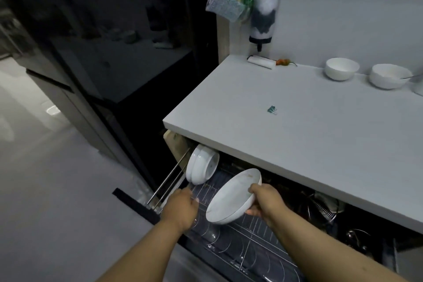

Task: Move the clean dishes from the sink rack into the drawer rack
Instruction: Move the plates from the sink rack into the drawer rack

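We are gripping a white bowl (233, 197) by its rim in our right hand (265, 201), tilted over the drawer rack (247, 242). Our left hand (180, 209) is curling around a glass (206, 231). We should be lowering the bowl upright between wires, beside the stacked bowls (201, 165) at the rack's far left corner.

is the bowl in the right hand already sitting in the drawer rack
No, the right hand holds the bowl tilted above the drawer rack.

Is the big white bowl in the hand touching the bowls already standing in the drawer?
Apart. The head view shows dark rack between the held bowl and the standing bowls.
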Demonstrator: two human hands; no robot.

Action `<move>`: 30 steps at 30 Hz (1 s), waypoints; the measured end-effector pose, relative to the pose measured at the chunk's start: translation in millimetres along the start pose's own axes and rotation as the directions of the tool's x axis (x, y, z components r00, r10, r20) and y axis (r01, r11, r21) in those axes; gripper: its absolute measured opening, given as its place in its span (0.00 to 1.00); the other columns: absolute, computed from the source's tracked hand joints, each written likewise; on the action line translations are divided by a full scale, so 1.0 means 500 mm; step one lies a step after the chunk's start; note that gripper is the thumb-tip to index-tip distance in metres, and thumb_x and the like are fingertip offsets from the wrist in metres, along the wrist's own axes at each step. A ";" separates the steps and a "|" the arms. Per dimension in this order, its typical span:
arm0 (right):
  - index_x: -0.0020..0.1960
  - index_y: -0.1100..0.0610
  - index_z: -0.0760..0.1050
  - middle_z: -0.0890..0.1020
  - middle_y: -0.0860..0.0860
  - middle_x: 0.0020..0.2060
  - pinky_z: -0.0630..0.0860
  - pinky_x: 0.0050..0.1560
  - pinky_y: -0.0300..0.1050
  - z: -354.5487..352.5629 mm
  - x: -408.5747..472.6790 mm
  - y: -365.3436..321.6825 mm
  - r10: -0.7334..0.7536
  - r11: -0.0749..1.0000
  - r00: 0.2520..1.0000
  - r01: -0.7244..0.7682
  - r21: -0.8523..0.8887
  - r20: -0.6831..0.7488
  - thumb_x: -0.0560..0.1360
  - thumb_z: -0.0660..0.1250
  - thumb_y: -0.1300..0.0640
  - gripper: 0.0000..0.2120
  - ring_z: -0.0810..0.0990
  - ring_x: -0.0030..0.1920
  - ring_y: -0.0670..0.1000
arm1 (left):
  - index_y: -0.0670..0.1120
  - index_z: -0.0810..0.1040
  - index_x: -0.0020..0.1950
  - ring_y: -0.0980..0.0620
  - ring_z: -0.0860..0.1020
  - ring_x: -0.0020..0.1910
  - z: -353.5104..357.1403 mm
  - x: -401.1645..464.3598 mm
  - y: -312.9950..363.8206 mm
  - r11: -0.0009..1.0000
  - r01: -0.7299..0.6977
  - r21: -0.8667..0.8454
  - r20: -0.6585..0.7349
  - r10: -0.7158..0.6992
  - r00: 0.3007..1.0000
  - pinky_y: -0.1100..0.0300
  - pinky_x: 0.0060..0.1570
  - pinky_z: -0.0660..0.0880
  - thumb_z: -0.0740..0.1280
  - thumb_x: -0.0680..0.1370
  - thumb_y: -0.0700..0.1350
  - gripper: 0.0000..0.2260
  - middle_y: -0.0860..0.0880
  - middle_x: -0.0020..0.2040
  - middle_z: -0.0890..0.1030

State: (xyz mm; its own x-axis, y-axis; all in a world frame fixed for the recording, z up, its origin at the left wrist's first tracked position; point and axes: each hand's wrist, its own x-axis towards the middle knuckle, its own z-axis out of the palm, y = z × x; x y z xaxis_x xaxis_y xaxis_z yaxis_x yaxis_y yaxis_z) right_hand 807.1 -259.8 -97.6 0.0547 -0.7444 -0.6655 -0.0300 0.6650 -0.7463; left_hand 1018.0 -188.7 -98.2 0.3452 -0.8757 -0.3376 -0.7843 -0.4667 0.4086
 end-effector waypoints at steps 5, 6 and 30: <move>0.61 0.61 0.69 0.77 0.59 0.48 0.80 0.25 0.44 0.074 0.074 0.000 0.013 1.000 1.000 -0.013 -0.017 -0.001 0.75 0.64 0.62 0.15 0.78 0.37 0.54 | 0.48 0.57 0.78 0.49 0.56 0.77 0.008 0.021 -0.025 0.994 -0.071 0.086 0.051 0.067 0.996 0.56 0.74 0.53 0.55 0.82 0.57 0.27 0.48 0.78 0.58; 0.61 0.61 0.69 0.77 0.59 0.50 0.80 0.26 0.45 0.086 0.090 0.000 0.012 1.000 1.000 -0.012 -0.024 -0.009 0.74 0.64 0.62 0.16 0.79 0.38 0.55 | 0.48 0.56 0.78 0.49 0.55 0.77 0.012 0.028 -0.031 0.993 -0.077 0.092 0.062 0.072 0.996 0.55 0.75 0.52 0.54 0.81 0.58 0.28 0.48 0.79 0.57; 0.50 0.64 0.71 0.78 0.56 0.35 0.79 0.37 0.50 0.252 0.306 -0.046 -0.024 0.918 0.999 0.007 -0.396 -0.038 0.76 0.65 0.57 0.10 0.79 0.27 0.56 | 0.49 0.49 0.79 0.51 0.54 0.77 0.060 0.076 -0.074 0.977 -0.141 0.160 0.045 0.135 0.990 0.51 0.76 0.52 0.52 0.80 0.61 0.32 0.49 0.79 0.57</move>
State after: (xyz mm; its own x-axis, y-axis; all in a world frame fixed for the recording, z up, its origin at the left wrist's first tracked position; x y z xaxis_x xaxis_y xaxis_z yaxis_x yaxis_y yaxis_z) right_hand 942.1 -381.1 -180.3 0.0170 -0.7617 -0.6477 -0.4228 0.5815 -0.6950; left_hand 1044.8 -201.0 -151.3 0.2126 -0.9242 -0.3172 -0.8972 -0.3132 0.3113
